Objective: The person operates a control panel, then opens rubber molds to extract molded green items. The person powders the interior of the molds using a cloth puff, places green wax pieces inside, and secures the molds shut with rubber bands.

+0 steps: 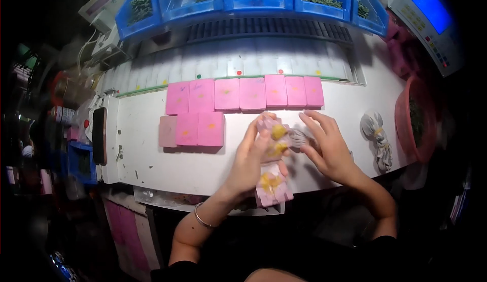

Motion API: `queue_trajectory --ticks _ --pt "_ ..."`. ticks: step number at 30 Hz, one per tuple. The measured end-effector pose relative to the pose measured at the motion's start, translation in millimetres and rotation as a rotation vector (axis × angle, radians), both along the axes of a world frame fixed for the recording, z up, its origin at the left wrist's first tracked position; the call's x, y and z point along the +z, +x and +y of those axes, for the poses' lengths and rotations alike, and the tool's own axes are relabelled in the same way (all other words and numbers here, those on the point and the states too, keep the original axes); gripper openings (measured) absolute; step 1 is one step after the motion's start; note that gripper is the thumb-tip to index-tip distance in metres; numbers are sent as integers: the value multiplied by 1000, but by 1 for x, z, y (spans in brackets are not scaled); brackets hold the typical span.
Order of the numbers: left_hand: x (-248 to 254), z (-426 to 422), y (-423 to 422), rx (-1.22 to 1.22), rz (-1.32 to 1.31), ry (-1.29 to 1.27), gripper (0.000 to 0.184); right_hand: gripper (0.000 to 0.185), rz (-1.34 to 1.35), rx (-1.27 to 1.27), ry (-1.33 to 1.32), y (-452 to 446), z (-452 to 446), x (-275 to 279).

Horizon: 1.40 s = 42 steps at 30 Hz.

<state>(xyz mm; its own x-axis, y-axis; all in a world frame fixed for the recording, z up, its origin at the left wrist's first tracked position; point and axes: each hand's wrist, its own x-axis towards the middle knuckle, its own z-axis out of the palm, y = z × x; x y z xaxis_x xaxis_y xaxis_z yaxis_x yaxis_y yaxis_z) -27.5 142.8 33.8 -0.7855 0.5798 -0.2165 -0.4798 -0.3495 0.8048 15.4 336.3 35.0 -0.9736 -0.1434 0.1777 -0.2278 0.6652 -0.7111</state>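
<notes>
My left hand (248, 157) is wrapped round a pink block (265, 125) with yellow patches, above the front part of the white table (152, 168). Below those fingers a second pink piece (274, 184) with a yellow mark hangs at the table's front edge; whether the two are joined I cannot tell. My right hand (327, 150) is just to the right, its thumb and fingers at a small blurred grey ribbed thing (297, 139) beside the block. Behind my hands stands a row of pink blocks (227, 94), with several more pink blocks (210, 129) in front of it at the left.
Blue bins (257, 3) with green sprig-like pieces line the back. A grey tied bundle (378, 139) lies at the right, near a red basin (412, 150). A device with a blue screen (432, 8) stands at the back right. A dark pad (100, 136) sits left.
</notes>
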Motion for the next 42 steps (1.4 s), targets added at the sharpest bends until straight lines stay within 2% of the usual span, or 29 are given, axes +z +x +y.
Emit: queue_trajectory --ticks 2,3,7,9,10,13,17,19,22,27,30,32,37,40,42 --pt "-6 0 -5 32 -26 -9 47 51 -20 86 480 14 6 -19" --pt "-10 1 -5 53 -59 -32 47 62 -31 101 559 19 7 -22" --pt "-19 6 -4 77 -167 -76 45 58 -30 36 400 14 7 -3" --pt "-20 8 -2 63 -222 -92 44 48 292 -9 339 9 -3 3" --pt "-19 11 0 58 -245 -65 44 48 292 -7 338 7 -11 2" --pt "-17 14 0 64 -231 -73 43 44 502 45 596 2 -26 -11" --pt "-19 11 1 73 -230 -71 42 42 461 94 581 0 -23 -9" --pt "-16 10 0 51 -207 -73 41 42 498 23 542 -2 -22 -3" --pt "-16 11 0 45 -238 -73 41 43 537 81 590 -1 -28 -14" --pt "-17 6 2 26 -222 -51 41 41 483 116 442 2 -26 -8" --pt "-29 8 -3 85 -103 -87 42 39 618 108 447 8 -31 -8" --pt "-29 7 -4 75 -102 -109 41 36 548 158 571 11 -35 -11" --pt "-22 2 -6 136 -41 -147 42 36 420 145 515 17 -26 -2" --pt "-24 -12 -12 89 -53 -75 45 42 369 25 510 22 -23 -1" --pt "-20 -11 -9 91 -71 78 52 51 223 163 67 26 -31 7"
